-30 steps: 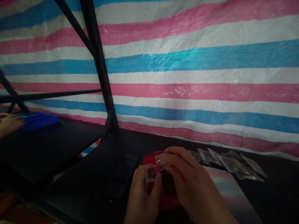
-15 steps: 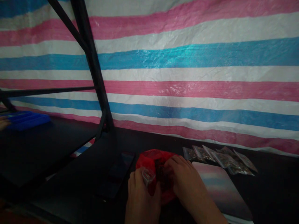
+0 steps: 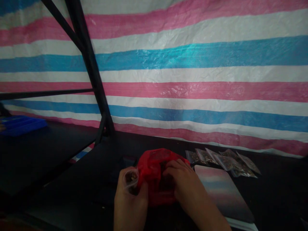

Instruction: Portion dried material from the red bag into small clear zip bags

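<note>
The clear bag (image 3: 131, 181) stands with its mouth open and turned upward, and small brown and yellowish bits show inside it. It sits within the left hand (image 3: 131, 203), thumb on one side and fingers curled round the other, clamped on the bag's wall.

Just to the right of it, touching or nearly so, is the red bag (image 3: 150, 160), open and crumpled, its rim raised at the back. Its inside is dark, and what it holds cannot be made out. The right hand (image 3: 184, 183) is at its mouth, fingers bent and reaching in; the fingertips are hidden, so whether they are together or apart, or grip anything, I cannot tell.

Behind the shiny plate (image 3: 220, 189), to the right of both hands, small bags (image 3: 237, 164) of brownish bits lie overlapping on the black table (image 3: 276, 192). Well apart at the far left is a blue tray (image 3: 26, 124); its contents are too blurred to tell. Part of another person's hand (image 3: 2, 126) shows at its left end.
</note>
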The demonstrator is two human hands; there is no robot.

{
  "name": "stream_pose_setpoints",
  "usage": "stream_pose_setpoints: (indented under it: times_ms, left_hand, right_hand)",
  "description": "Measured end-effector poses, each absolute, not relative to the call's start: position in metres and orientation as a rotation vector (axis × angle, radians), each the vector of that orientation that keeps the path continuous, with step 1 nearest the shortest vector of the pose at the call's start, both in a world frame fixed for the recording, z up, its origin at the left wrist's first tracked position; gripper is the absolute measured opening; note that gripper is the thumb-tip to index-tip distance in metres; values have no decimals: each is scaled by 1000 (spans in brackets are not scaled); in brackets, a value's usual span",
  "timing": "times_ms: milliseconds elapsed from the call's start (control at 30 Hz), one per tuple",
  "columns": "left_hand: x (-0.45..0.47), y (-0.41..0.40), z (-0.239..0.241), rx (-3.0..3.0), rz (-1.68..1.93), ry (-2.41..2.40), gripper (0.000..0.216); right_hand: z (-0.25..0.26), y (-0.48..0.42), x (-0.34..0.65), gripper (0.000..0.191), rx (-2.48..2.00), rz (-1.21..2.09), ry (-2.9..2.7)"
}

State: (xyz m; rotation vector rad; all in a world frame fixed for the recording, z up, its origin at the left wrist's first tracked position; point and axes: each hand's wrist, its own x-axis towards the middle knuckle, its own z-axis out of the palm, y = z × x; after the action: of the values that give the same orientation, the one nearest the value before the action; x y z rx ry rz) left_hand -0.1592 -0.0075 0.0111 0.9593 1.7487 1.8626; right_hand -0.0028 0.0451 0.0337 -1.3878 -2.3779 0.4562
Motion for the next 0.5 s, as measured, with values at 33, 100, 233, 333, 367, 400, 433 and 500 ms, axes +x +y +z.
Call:
stream_pose_setpoints:
  times_ms: [33, 100, 233, 333, 367, 400, 433, 500]
  left_hand:
    - [-158, -8, 16, 907, 1901, 1753, 36]
    - [-157, -10, 23, 835, 1960, 1772, 39]
    - [-155, -12, 25, 843, 2012, 1836, 38]
    - [-154, -11, 16, 927, 1888, 1795, 42]
    - [-154, -11, 12, 972, 1826, 1778, 44]
    - [-154, -10, 7, 1026, 1761, 1765, 45]
    - [-155, -10, 3, 1082, 1701, 1764, 44]
    - [-157, -8, -6, 1194, 1611, 1799, 41]
  right_hand:
    - [34, 45, -2, 58, -1386, 457, -2355]
    - [34, 45, -2, 57, -1384, 459, -2290]
    - [34, 45, -5, 62, -1363, 541, -2263]
    - [35, 44, -7, 63, -1354, 597, -2299]
    - [35, 44, -8, 62, -1354, 604, -2306]
    - [34, 43, -8, 61, -1350, 607, -2306]
    - [34, 43, -8, 61, -1336, 611, -2300]
    - [33, 42, -7, 58, -1279, 648, -2281]
